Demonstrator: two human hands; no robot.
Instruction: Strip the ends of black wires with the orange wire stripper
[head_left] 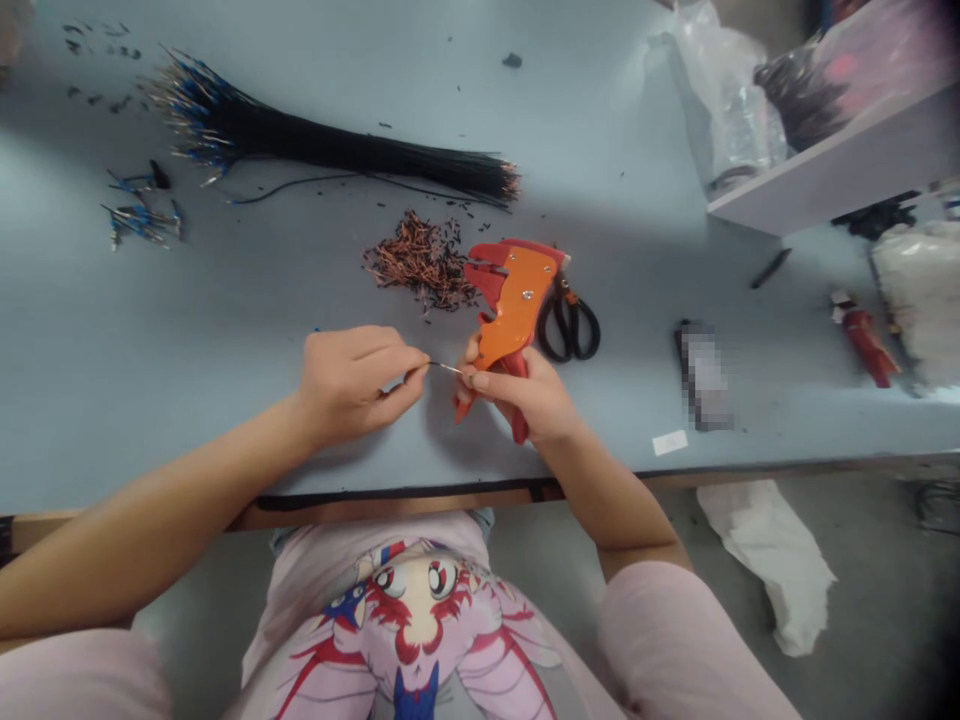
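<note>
My left hand (pixel 364 385) pinches a short dark wire (pixel 435 363) between thumb and fingertips. Its pale, bare-looking end reaches to the fingertips of my right hand (pixel 525 390). That right hand is closed round the handles of an orange and red wire stripper (pixel 517 300), whose jaws point up and to the left. Just beyond the tool lies a pile of copper-coloured and black wire scraps (pixel 416 260). A long bundle of black wires (pixel 322 145) stretches across the blue-grey table, with blue and metal ends at the left and copper ends at the right.
Black-handled scissors (pixel 570 325) lie right of the stripper. Farther right are a blurred-out phone (pixel 705 375), a white label (pixel 670 443) and a red tool (pixel 866 340). Small blue-ended pieces (pixel 146 220) lie left. A shelf (pixel 832 165) with plastic bags stands at upper right.
</note>
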